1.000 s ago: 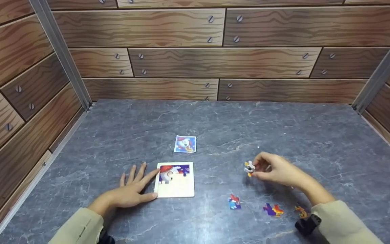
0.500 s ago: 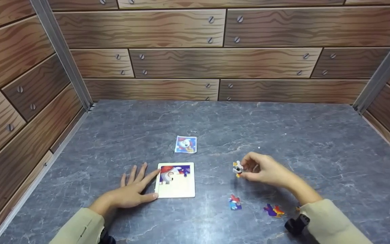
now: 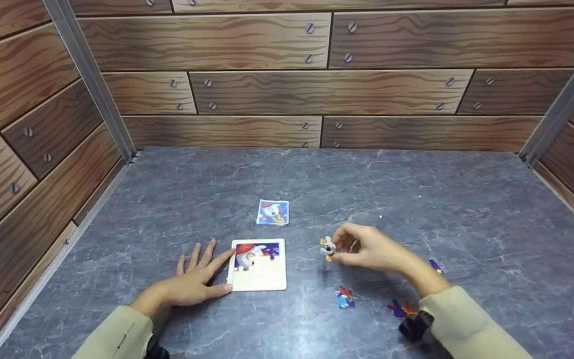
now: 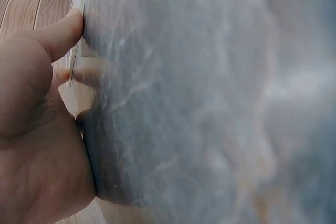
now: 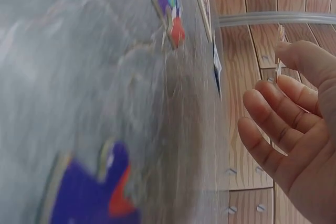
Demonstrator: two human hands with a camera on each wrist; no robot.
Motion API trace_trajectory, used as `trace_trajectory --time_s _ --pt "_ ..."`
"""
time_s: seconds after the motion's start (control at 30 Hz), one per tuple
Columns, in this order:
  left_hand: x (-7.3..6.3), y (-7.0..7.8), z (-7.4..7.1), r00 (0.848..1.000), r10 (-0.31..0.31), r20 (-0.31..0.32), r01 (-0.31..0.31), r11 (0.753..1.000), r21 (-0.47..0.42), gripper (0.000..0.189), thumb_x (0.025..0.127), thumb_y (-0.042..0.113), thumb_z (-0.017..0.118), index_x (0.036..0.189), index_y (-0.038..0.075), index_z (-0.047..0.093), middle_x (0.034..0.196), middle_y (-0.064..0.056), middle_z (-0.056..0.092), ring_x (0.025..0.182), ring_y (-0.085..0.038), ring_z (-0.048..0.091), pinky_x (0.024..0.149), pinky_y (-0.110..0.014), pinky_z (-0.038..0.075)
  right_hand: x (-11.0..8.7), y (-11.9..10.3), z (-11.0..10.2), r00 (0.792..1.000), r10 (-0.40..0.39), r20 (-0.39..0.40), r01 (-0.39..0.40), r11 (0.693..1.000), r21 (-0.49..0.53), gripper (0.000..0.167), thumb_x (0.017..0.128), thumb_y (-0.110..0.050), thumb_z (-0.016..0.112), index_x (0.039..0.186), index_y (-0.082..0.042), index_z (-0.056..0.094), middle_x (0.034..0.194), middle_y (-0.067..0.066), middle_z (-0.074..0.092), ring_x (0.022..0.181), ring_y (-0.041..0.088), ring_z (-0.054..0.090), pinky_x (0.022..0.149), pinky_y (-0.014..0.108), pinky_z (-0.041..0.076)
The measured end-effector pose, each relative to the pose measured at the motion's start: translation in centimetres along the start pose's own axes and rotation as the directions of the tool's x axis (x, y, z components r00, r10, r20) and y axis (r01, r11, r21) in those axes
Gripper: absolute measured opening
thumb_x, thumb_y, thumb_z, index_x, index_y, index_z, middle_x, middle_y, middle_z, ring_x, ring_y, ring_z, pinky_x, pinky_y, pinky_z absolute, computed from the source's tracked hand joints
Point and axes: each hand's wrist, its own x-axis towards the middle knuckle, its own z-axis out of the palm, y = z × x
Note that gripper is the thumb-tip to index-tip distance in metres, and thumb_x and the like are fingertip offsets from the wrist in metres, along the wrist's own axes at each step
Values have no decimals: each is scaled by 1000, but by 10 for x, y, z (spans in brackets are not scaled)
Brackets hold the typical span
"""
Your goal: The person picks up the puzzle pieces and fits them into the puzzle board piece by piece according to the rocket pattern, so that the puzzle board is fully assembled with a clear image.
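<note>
My right hand (image 3: 366, 246) pinches a white and orange jigsaw piece (image 3: 327, 248) between thumb and index finger, above the table and right of the puzzle tray. In the right wrist view the piece (image 5: 279, 51) shows edge-on and the other fingers are loosely bent. The pale square puzzle tray (image 3: 269, 279) has joined pieces along its top and left, with bare board elsewhere. My left hand (image 3: 192, 281) lies with fingers spread on the table, index finger and thumb touching the tray's left edge. The left wrist view shows mostly the palm and thumb.
A small picture card (image 3: 273, 213) lies behind the tray. Loose pieces lie on the right: a red and blue piece (image 3: 345, 297), a purple and orange piece (image 3: 399, 308) partly behind the wrist camera, and a purple piece (image 3: 435, 266) by the forearm. Wood-patterned walls (image 3: 257, 92) enclose the table.
My right hand has moved left across the table with the white and orange jigsaw piece, closer to the tray. The purple piece by the forearm has come into sight. My left hand stays put.
</note>
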Motion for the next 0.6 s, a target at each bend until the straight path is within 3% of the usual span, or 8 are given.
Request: trace_trajectory --time_s 0.6 --pt "0 -1 0 1000 1 -4 -1 1000 8 76 89 56 51 150 30 14 153 -15 -15 134 -38 -24 98 -61 -19 25 -22 28 995 -56 85 54 998 27 24 81 -20 73 97 -10 60 86 -1 61 76 12 58 68 29 52"
